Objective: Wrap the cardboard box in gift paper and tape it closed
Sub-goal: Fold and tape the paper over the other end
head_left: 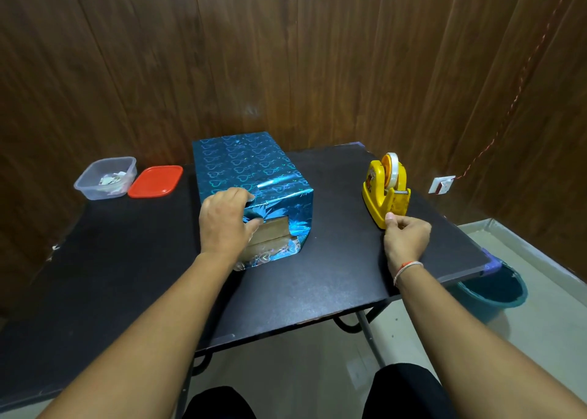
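Dark wood-panel walls [317, 53] on all sides, corner setting; pale floor [524, 339] at lower right; one black table [127, 275] with metal legs, matte top, one purple corner cap at its right corner; one teal bucket [495, 294] on the floor under that corner; one white wall socket [441, 185] low on the right wall with a red-white twisted cord [524, 69] running up from it.

One box [254, 180] mid-table, wrapped in blue holographic paper [286, 209] with heart print; near end not closed, brown cardboard showing between folded flaps; no readable writing on it.

Two bare forearms reach in from below; thin orange-white thread band on the right wrist; dark-clad knees at bottom edge.

Left hand [225, 221] lies on the box's near left end, fingers curled over the top edge and thumb pressing a paper flap down.

One yellow tape dispenser [386, 193] on the table right of the box, well apart from it; one roll of clear tape on an orange hub; a picture sticker on its side, text too small to read.

Right hand [406, 237] at the dispenser's near end, thumb and forefinger pinched together; tape itself hard to make out there.

One clear tub [104, 177] far left, white scraps inside; one red lid [155, 181] just beside it, flat on the table.
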